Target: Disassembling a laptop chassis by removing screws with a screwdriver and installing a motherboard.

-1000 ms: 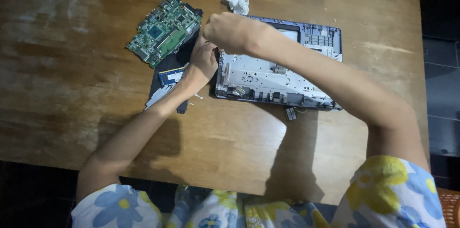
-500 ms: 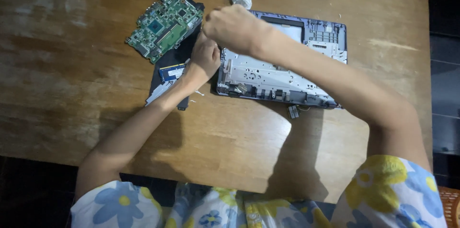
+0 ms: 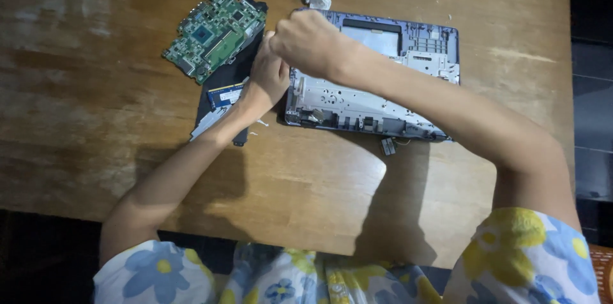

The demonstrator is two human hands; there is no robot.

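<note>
at laptop shell (image 3: pixel 383 96) left edge: both hands; right hand (image 3: pixel 306 42) fisted, left hand (image 3: pixel 267 80).

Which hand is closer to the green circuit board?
The left hand. It sits just right of the green circuit board, over the dark part below it. The right hand is farther right, closed in a fist at the laptop shell's left edge.

Your right hand (image 3: pixel 310 42) is curled into a loose fist, forearm reaching in from the right. Your left hand (image 3: pixel 267 80) sits just below it, fingers hidden beneath.
</note>
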